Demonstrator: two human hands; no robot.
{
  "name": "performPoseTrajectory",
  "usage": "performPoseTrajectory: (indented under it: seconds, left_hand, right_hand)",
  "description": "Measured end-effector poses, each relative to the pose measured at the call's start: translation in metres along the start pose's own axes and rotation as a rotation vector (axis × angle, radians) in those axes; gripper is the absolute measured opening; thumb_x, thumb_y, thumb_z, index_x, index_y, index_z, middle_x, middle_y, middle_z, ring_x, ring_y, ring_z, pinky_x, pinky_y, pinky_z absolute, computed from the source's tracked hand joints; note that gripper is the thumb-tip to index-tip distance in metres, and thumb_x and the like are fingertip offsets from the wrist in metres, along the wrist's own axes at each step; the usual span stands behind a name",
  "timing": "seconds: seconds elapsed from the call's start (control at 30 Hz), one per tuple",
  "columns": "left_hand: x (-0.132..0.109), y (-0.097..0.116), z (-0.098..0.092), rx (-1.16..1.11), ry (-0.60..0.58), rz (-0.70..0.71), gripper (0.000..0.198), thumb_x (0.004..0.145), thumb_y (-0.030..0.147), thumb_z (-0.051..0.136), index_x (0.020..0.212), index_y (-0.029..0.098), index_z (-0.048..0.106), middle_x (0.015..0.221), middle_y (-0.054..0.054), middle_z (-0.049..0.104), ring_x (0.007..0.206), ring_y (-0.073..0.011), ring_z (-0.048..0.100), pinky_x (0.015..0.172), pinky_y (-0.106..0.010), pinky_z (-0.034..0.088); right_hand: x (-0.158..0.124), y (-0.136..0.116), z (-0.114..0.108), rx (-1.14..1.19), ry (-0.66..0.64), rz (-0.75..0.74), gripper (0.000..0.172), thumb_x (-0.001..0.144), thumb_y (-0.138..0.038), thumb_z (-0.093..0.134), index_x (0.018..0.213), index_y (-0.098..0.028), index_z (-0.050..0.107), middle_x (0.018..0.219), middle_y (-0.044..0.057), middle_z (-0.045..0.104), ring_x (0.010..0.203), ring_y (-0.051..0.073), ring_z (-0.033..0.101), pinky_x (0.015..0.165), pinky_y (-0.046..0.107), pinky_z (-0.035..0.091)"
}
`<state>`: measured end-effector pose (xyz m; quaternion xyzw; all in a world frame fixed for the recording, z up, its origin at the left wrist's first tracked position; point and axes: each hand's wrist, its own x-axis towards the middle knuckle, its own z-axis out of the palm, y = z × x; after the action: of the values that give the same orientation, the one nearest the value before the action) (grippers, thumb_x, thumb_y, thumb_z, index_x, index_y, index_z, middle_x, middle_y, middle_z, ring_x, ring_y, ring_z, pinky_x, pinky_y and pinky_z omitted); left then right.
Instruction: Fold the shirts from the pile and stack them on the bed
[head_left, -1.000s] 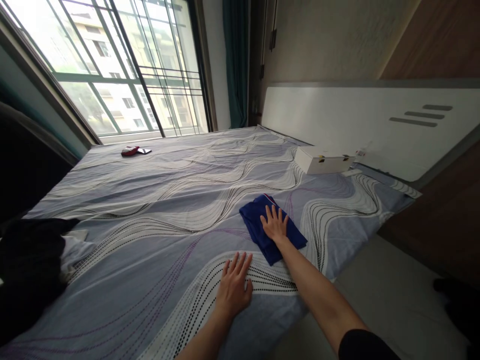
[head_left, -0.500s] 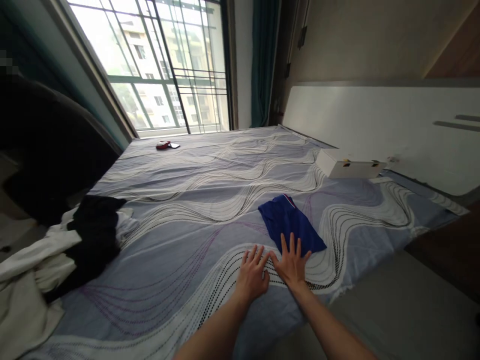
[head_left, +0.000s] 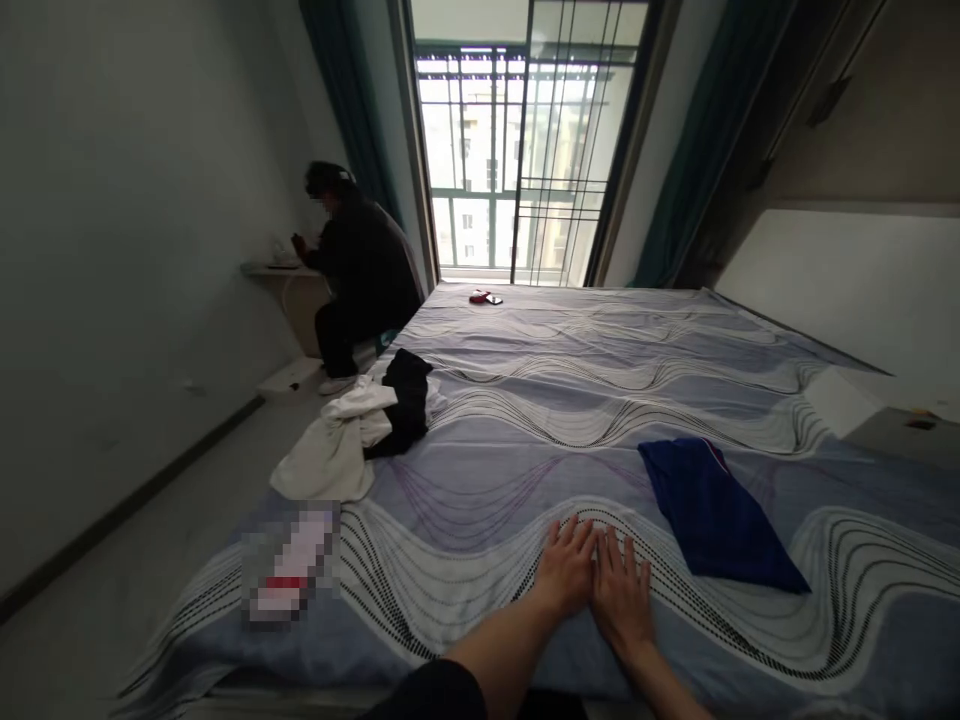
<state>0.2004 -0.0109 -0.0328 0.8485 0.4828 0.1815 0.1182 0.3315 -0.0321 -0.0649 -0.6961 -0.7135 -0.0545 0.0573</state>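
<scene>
My left hand (head_left: pixel 566 567) and my right hand (head_left: pixel 624 592) lie flat side by side on the wavy-patterned grey bed sheet (head_left: pixel 570 400), fingers stretched out and touching each other. Neither holds anything. A folded dark blue garment (head_left: pixel 712 515) lies on the sheet just to the right of my right hand, a short gap away.
A heap of white and black clothes (head_left: pixel 360 425) hangs over the bed's left edge. A small red item (head_left: pixel 484 297) lies at the far end near the barred window. A white box (head_left: pixel 840 400) rests by the headboard. A person in dark clothes (head_left: pixel 360 270) sits at the far left wall.
My right hand has come off the blue garment and now rests beside my left hand on the sheet. My view has swung left, revealing the wall, the floor and the seated person.
</scene>
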Motion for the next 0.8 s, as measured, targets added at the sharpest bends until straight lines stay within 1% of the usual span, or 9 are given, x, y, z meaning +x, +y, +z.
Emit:
performPoseTrajectory:
  seconds: [0.1,0.23,0.33,0.47,0.53,0.6,0.67,0.73,0.8]
  left_hand:
    - [-0.034,-0.035,-0.022,0.022,0.012,-0.099,0.061,0.098,0.036,0.036,0.157,0.025,0.027,0.163,-0.004,0.032,0.152,-0.0277,0.023,0.123,-0.053,0.022]
    - [-0.079,-0.080,-0.051,0.136,0.080,-0.282,0.061,0.096,0.031,0.040,0.156,0.026,0.031,0.163,-0.003,0.032,0.152,-0.0263,0.024,0.122,-0.054,0.024]
    - [-0.105,-0.107,-0.068,0.202,0.140,-0.384,0.062,0.093,0.029,0.046,0.154,0.029,0.035,0.164,-0.005,0.031,0.151,-0.0276,0.024,0.121,-0.056,0.023]
    - [-0.116,-0.134,-0.084,0.227,0.153,-0.459,0.062,0.091,0.036,0.052,0.152,0.035,0.038,0.165,-0.005,0.029,0.152,-0.0305,0.023,0.121,-0.060,0.020]
    - [-0.111,-0.146,-0.093,0.235,0.163,-0.492,0.061,0.090,0.038,0.053,0.150,0.033,0.042,0.164,-0.008,0.030,0.151,-0.0324,0.023,0.120,-0.060,0.019]
    - [-0.103,-0.161,-0.106,0.259,0.227,-0.571,0.058,0.090,0.036,0.053,0.147,0.028,0.048,0.163,-0.012,0.030,0.151,-0.0356,0.021,0.119,-0.061,0.020]
    - [-0.096,-0.180,-0.126,0.306,0.345,-0.716,0.057,0.090,0.032,0.051,0.146,0.021,0.049,0.163,-0.017,0.028,0.152,-0.0400,0.016,0.117,-0.063,0.021]
    - [-0.094,-0.205,-0.153,0.331,0.463,-0.914,0.059,0.092,0.025,0.047,0.149,0.012,0.041,0.161,-0.025,0.025,0.151,-0.0429,0.013,0.115,-0.064,0.023]
    - [-0.095,-0.233,-0.183,0.288,0.532,-1.116,0.062,0.091,0.018,0.042,0.151,0.004,0.031,0.155,-0.032,0.030,0.148,-0.0417,0.023,0.112,-0.060,0.032]
  right_hand:
    - [0.005,-0.051,-0.008,0.020,-0.057,-0.098,0.059,0.097,-0.028,0.029,0.155,-0.022,0.037,0.164,0.003,0.024,0.153,0.034,0.010,0.121,0.059,0.009]
    - [0.014,-0.121,-0.026,0.096,-0.120,-0.224,0.059,0.098,-0.033,0.034,0.156,-0.030,0.030,0.166,-0.003,0.018,0.153,0.035,0.008,0.121,0.060,0.006]
    - [0.021,-0.156,-0.034,0.156,-0.170,-0.277,0.059,0.098,-0.043,0.037,0.156,-0.037,0.026,0.167,-0.005,0.012,0.153,0.036,0.003,0.119,0.063,0.002]
    - [0.025,-0.172,-0.035,0.186,-0.187,-0.276,0.061,0.098,-0.053,0.037,0.156,-0.042,0.024,0.167,-0.006,0.011,0.153,0.036,0.000,0.117,0.067,0.003]
    - [0.025,-0.172,-0.034,0.192,-0.177,-0.281,0.061,0.097,-0.054,0.037,0.156,-0.042,0.024,0.167,-0.006,0.012,0.153,0.036,0.001,0.118,0.067,0.004]
    - [0.025,-0.171,-0.033,0.197,-0.159,-0.283,0.061,0.097,-0.052,0.039,0.156,-0.041,0.026,0.167,-0.006,0.013,0.154,0.035,0.002,0.118,0.066,0.003]
    - [0.025,-0.170,-0.030,0.204,-0.141,-0.280,0.061,0.097,-0.049,0.040,0.156,-0.040,0.027,0.167,-0.007,0.013,0.153,0.036,0.004,0.119,0.065,0.001]
    - [0.025,-0.170,-0.028,0.217,-0.129,-0.278,0.062,0.096,-0.049,0.040,0.156,-0.040,0.027,0.167,-0.008,0.013,0.153,0.035,0.004,0.119,0.064,0.001]
    - [0.025,-0.170,-0.025,0.232,-0.122,-0.276,0.062,0.096,-0.049,0.040,0.156,-0.040,0.028,0.167,-0.008,0.013,0.154,0.035,0.004,0.120,0.063,0.001]
